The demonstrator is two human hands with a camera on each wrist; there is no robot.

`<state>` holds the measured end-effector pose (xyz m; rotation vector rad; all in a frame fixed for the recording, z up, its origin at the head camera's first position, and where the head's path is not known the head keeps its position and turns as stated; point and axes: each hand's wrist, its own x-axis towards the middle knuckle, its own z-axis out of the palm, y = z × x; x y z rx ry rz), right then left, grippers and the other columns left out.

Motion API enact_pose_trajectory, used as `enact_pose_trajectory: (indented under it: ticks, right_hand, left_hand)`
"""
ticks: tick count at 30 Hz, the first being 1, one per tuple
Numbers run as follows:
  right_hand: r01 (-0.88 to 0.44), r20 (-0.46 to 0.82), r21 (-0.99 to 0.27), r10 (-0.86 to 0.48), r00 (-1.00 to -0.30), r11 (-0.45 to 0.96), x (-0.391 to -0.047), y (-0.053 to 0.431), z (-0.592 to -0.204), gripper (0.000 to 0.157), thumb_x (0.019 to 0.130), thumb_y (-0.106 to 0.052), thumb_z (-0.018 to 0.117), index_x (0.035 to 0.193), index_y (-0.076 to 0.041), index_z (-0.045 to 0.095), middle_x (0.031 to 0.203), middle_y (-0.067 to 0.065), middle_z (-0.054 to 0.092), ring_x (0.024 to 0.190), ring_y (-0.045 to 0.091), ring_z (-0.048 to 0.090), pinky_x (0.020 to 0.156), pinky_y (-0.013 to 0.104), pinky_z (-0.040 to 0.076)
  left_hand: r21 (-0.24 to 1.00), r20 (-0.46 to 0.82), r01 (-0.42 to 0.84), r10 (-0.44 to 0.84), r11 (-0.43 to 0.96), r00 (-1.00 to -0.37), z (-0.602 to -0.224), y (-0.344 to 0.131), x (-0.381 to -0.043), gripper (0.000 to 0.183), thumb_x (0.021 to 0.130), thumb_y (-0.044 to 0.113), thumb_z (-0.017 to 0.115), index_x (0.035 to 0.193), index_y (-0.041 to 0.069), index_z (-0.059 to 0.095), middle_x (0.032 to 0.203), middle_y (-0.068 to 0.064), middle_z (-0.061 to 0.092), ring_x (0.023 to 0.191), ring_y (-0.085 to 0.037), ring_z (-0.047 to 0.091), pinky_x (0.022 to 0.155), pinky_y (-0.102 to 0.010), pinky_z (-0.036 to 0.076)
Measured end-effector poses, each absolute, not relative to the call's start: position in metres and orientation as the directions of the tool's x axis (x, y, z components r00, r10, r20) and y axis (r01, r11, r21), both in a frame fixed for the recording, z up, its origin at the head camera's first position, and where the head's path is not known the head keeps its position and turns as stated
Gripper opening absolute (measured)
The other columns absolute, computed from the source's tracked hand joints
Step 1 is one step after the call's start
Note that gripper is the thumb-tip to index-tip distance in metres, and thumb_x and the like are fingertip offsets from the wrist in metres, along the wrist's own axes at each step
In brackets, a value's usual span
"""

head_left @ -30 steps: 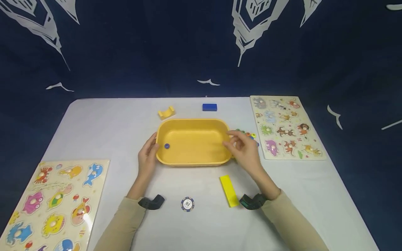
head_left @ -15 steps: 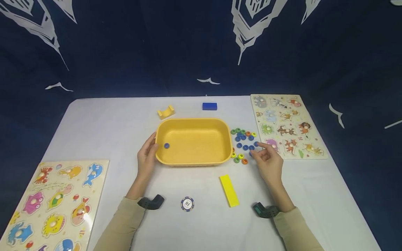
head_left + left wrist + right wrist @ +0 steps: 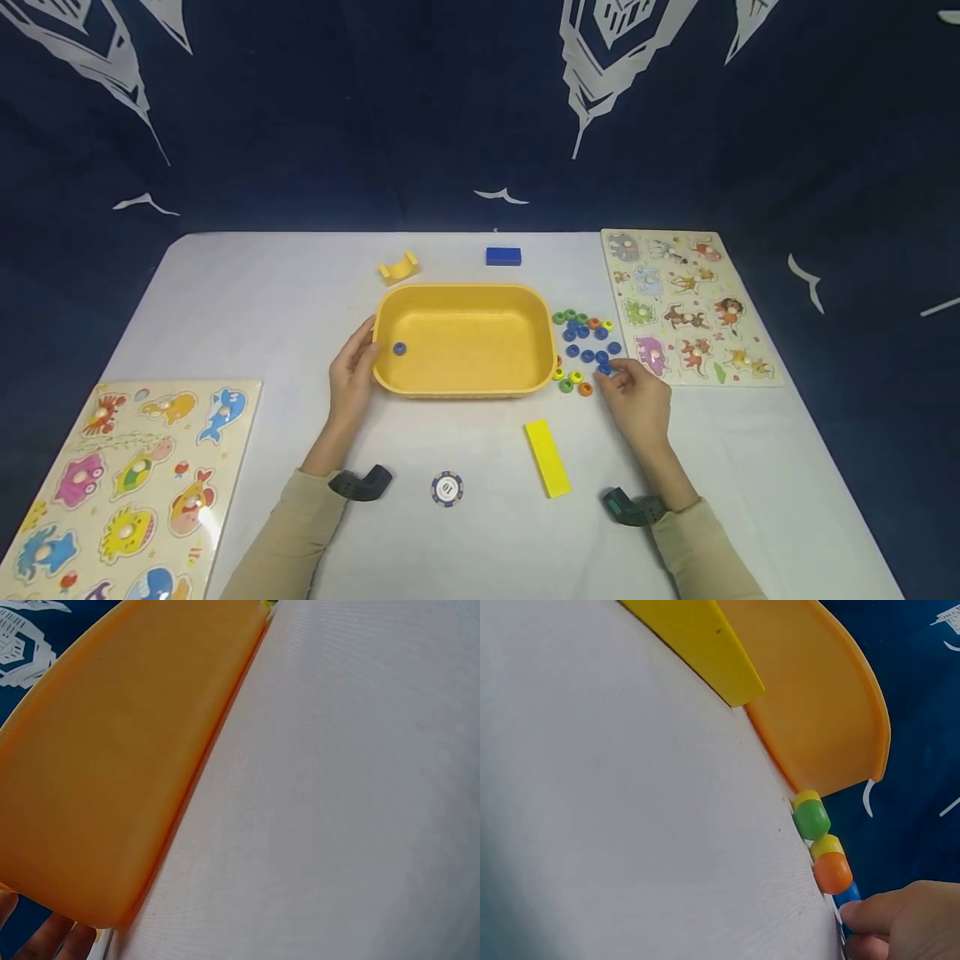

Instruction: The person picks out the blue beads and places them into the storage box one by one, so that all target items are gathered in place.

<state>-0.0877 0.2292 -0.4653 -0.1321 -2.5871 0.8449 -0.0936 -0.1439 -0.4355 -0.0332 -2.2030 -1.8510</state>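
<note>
A shallow yellow tray (image 3: 465, 342) stands mid-table with one blue bead (image 3: 400, 348) inside near its left end. My left hand (image 3: 352, 375) holds the tray's left edge, thumb along the rim and fingers on the outer side; in the left wrist view only fingertips (image 3: 52, 941) show below the tray. Right of the tray lie several beads in blue, green, orange and yellow. At the near side of this group my right hand (image 3: 637, 402) pinches a blue bead (image 3: 604, 368) between thumb and index finger. In the right wrist view that bead is partly hidden behind the thumb.
A yellow block (image 3: 547, 458) and a poker chip (image 3: 447, 489) lie in front of the tray. Behind it are a curved yellow block (image 3: 399, 268) and a blue block (image 3: 503, 257). Animal puzzle boards lie at near left (image 3: 142, 483) and far right (image 3: 675, 308).
My right hand has moved from above the tray's right end to the beads at its right, and its fingertips have come down on a blue bead. The left hand and tray stay put.
</note>
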Motion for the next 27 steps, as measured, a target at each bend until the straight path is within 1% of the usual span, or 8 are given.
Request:
enact_pose_trajectory:
  ticks: [4, 6, 10, 13, 17, 20, 24, 27]
  right_hand:
    - [-0.084, 0.366, -0.629, 0.199, -0.909, 0.773, -0.088, 0.221, -0.446, 0.023, 0.073, -0.020, 0.072, 0.091, -0.006, 0.066, 0.062, 0.000, 0.059, 0.045, 0.008, 0.042, 0.037, 0.017, 0.030]
    - [-0.147, 0.369, -0.674, 0.157, -0.916, 0.724, -0.092, 0.210, -0.428, 0.024, 0.074, -0.021, 0.071, 0.093, -0.008, 0.066, 0.065, -0.001, 0.060, 0.045, 0.010, 0.040, 0.035, 0.018, 0.029]
    - [-0.272, 0.345, -0.724, -0.009, -0.938, 0.634, -0.112, 0.169, -0.393, 0.023, 0.076, -0.020, 0.070, 0.096, -0.012, 0.064, 0.070, -0.002, 0.060, 0.047, 0.012, 0.041, 0.035, 0.019, 0.031]
    - [-0.339, 0.301, -0.703, -0.170, -0.938, 0.625, -0.132, 0.127, -0.382, 0.020, 0.076, -0.021, 0.069, 0.095, -0.015, 0.064, 0.071, -0.004, 0.060, 0.051, 0.012, 0.043, 0.040, 0.021, 0.034]
    - [-0.348, 0.143, -0.680, -0.349, -0.926, 0.645, -0.153, 0.073, -0.388, 0.017, 0.076, -0.021, 0.069, 0.092, -0.018, 0.063, 0.070, -0.006, 0.061, 0.054, 0.010, 0.048, 0.046, 0.022, 0.037]
    - [-0.295, -0.020, -0.656, -0.407, -0.913, 0.695, -0.162, 0.044, -0.399, 0.015, 0.076, -0.019, 0.066, 0.090, -0.021, 0.063, 0.070, -0.007, 0.061, 0.057, 0.009, 0.052, 0.046, 0.022, 0.040]
    - [-0.267, -0.173, -0.576, -0.435, -0.884, 0.772, -0.167, 0.021, -0.410, 0.012, 0.077, -0.022, 0.066, 0.088, -0.023, 0.062, 0.071, -0.006, 0.057, 0.060, 0.011, 0.051, 0.046, 0.022, 0.039]
    - [-0.302, -0.186, -0.557, -0.471, -0.862, 0.773, -0.169, 0.013, -0.414, 0.013, 0.079, -0.024, 0.065, 0.091, -0.021, 0.063, 0.071, -0.003, 0.055, 0.062, 0.012, 0.050, 0.048, 0.022, 0.038]
  left_hand:
    - [0.968, 0.209, 0.182, -0.151, 0.175, -0.966, -0.436, -0.144, -0.094, 0.039, 0.091, 0.009, 0.045, 0.130, 0.005, 0.043, 0.112, -0.024, 0.052, 0.102, -0.032, 0.049, 0.079, -0.009, 0.042]
    - [0.967, 0.211, 0.184, -0.150, 0.174, -0.966, -0.436, -0.144, -0.094, 0.039, 0.091, 0.009, 0.045, 0.130, 0.004, 0.043, 0.112, -0.025, 0.052, 0.103, -0.034, 0.049, 0.079, -0.009, 0.042]
    - [0.966, 0.215, 0.187, -0.155, 0.176, -0.964, -0.436, -0.144, -0.094, 0.039, 0.091, 0.009, 0.045, 0.130, 0.004, 0.044, 0.113, -0.025, 0.052, 0.103, -0.035, 0.048, 0.080, -0.009, 0.041]
    - [0.966, 0.211, 0.182, -0.157, 0.182, -0.965, -0.436, -0.145, -0.093, 0.039, 0.091, 0.009, 0.045, 0.130, 0.005, 0.044, 0.112, -0.025, 0.053, 0.102, -0.034, 0.049, 0.080, -0.009, 0.041]
    - [0.967, 0.205, 0.174, -0.163, 0.189, -0.965, -0.438, -0.144, -0.093, 0.039, 0.091, 0.010, 0.046, 0.130, 0.006, 0.045, 0.111, -0.022, 0.054, 0.099, -0.024, 0.050, 0.081, -0.011, 0.040]
    - [0.966, 0.203, 0.171, -0.163, 0.193, -0.965, -0.439, -0.143, -0.093, 0.039, 0.091, 0.010, 0.046, 0.130, 0.006, 0.045, 0.110, -0.021, 0.055, 0.098, -0.018, 0.050, 0.082, -0.011, 0.041]
    - [0.965, 0.209, 0.178, -0.151, 0.195, -0.966, -0.439, -0.144, -0.093, 0.039, 0.091, 0.010, 0.045, 0.130, 0.006, 0.044, 0.111, -0.023, 0.054, 0.100, -0.025, 0.051, 0.081, -0.012, 0.041]
    - [0.966, 0.211, 0.183, -0.150, 0.182, -0.966, -0.436, -0.146, -0.093, 0.039, 0.091, 0.009, 0.044, 0.131, 0.006, 0.043, 0.112, -0.024, 0.053, 0.101, -0.032, 0.050, 0.080, -0.011, 0.042]
